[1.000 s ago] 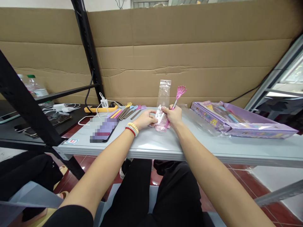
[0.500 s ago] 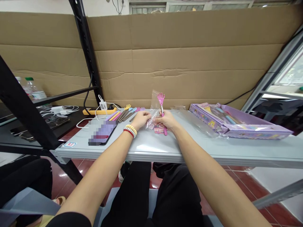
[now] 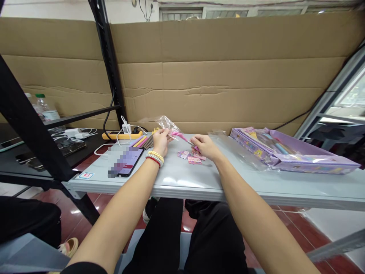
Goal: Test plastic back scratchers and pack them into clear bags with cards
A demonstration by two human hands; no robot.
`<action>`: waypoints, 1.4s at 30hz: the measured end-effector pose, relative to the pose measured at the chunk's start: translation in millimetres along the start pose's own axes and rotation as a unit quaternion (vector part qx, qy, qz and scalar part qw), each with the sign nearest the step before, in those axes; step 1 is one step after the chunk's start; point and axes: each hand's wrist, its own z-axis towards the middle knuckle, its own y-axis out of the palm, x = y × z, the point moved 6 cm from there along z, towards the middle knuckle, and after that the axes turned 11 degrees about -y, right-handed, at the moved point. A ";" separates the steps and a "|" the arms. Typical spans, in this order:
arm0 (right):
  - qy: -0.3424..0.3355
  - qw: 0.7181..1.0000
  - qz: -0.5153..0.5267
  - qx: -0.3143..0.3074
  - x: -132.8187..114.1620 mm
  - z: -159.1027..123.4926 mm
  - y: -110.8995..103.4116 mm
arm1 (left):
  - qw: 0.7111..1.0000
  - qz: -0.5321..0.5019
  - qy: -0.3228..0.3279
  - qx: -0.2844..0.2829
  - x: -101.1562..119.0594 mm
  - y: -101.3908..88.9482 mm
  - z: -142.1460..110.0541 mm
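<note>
Head view: pink scratcher (image 3: 179, 135) slanted above the table (image 3: 242, 182), its clawed end at a clear bag (image 3: 169, 123); whether inside was unclear
Left hand (image 3: 161, 142): pinched the bag, likely steadying it
Right hand (image 3: 205, 147): gripped the scratcher's other end, apparently for control
Cards (image 3: 194, 160): lay loose below, within easy reach

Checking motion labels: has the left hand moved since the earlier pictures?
Yes: the left hand has moved left, closer to the yellow power strip.

Wears black trousers (image 3: 159, 236), a black left sleeve (image 3: 85, 268), chunky yellow and white bracelets (image 3: 156, 156), thin red wristband (image 3: 153, 160).
</note>
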 end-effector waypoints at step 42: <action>-0.060 0.994 -0.069 -0.053 -26.0 -36.2 10.2 | 0.983 0.161 0.035 -0.083 -32.1 31.1 -95.0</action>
